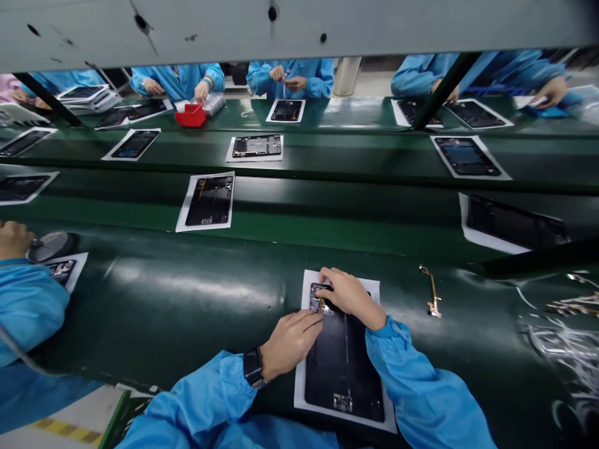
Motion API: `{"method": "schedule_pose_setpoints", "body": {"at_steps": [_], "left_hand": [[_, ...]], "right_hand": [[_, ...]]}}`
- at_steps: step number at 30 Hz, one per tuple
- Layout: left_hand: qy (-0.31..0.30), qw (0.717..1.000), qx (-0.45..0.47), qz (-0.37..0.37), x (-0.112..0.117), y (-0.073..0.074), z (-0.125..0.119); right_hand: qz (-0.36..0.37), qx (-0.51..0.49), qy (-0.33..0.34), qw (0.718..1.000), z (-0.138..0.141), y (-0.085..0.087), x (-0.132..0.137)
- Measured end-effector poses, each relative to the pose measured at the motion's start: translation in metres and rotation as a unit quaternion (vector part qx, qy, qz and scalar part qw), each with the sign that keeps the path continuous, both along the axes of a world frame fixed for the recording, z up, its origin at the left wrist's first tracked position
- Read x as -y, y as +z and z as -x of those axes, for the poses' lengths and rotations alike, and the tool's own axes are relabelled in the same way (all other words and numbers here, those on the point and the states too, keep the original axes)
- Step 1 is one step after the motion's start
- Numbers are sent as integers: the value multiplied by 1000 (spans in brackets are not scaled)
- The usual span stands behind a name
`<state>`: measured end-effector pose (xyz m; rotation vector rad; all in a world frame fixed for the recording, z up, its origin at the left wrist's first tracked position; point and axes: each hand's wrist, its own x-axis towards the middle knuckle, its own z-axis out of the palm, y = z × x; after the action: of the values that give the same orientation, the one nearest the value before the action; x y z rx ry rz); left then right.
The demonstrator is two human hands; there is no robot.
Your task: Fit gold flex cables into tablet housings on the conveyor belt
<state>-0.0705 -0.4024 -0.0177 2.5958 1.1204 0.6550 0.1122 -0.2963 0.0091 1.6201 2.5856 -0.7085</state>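
Black tablet on white sheet, green belt, long axis running away from me | gold strip at its far left corner | my left hand pinches strip from nearer side | right hand curled over same corner from beyond, grip unclear to me

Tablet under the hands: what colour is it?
The tablet is black; the head view shows it.

Shows a red bin on the green belt, one opened tablet on its white sheet right of that bin, another tablet below it, a gold flex cable far below-right.
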Motion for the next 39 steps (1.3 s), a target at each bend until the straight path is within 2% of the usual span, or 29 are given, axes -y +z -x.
{"method": "schedule_pose_setpoints", "body": {"at_steps": [13, 39], "left_hand": [[-7, 999, -11, -35, 1, -2, -2], [-18, 997, -45, -56, 6, -6, -3]], "right_hand": [[-7, -32, -4, 999, -5, -9, -4], [-3, -38, -13, 999, -5, -8, -6]]}}
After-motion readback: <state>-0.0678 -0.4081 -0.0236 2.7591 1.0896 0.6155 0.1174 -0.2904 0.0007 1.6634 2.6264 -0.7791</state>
